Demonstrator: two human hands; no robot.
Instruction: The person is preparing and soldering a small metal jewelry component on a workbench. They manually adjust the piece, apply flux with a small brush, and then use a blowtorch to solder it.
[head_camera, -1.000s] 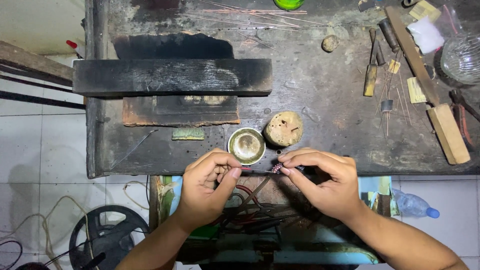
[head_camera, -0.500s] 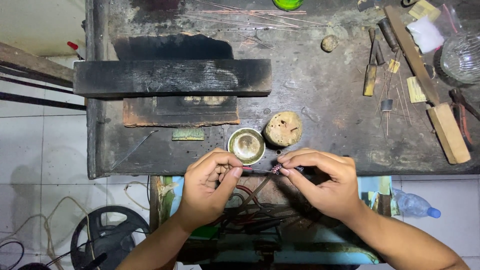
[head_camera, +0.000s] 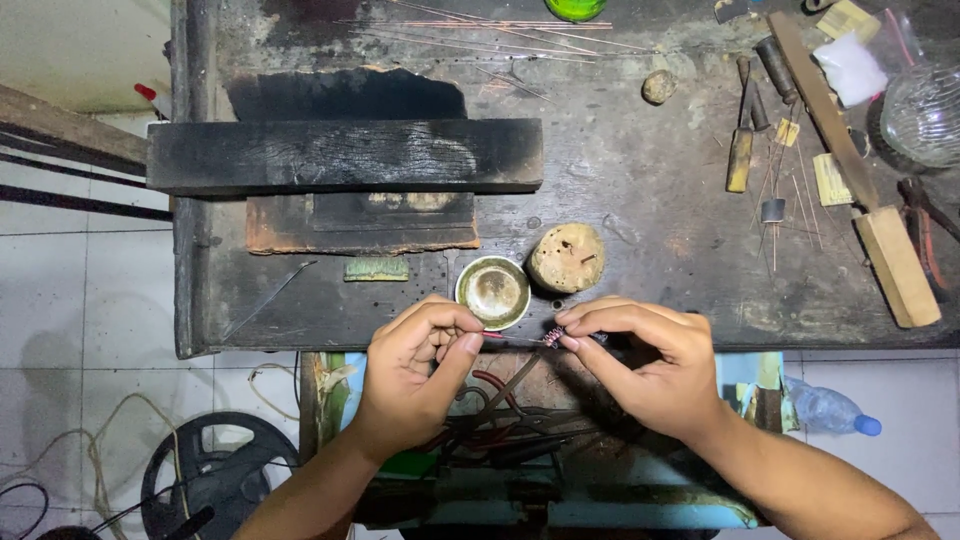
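Left hand (head_camera: 415, 365) and right hand (head_camera: 640, 355) pinched on thin wire coil (head_camera: 552, 336); probably light, springy, easily bent; grip ends.

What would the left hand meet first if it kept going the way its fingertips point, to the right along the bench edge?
The left hand points toward the small coiled wire piece pinched by the right hand. It would likely meet that coil first, then the right fingertips; depth is unclear.
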